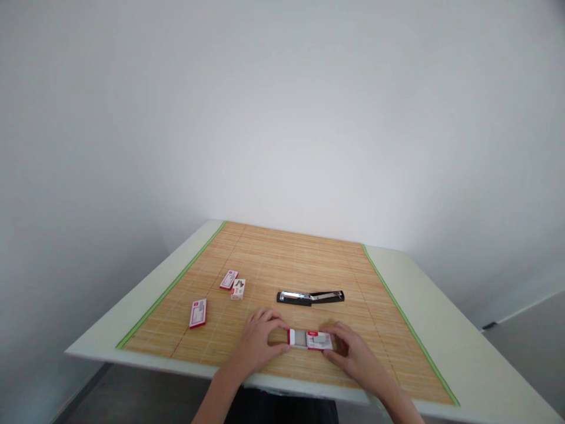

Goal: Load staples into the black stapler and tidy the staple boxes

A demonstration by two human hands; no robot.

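Observation:
Low on the mat, a small red-and-white staple box (pixel 324 341) lies between my two hands, partly slid apart. Its pale inner tray (pixel 300 338) shows to the left of the printed sleeve. My left hand (pixel 258 341) pinches the tray's red-and-white end between thumb and fingers. On the other side, my right hand (pixel 353 353) grips the right end of the sleeve, thumb at the near edge and fingers at the far edge. Just beyond the hands is a black stapler (pixel 295 298), hinged wide open and lying flat with its metal channel exposed. Whether staples lie in the tray, I cannot tell.
To the left, a red-and-white box (pixel 198 313) lies alone. Farther back, another flat box (pixel 228 279) touches or nearly touches a white box (pixel 238 288) with a stapler picture. A bamboo mat (pixel 291 253) with green edges covers the white table (pixel 424 300), which meets a wall behind.

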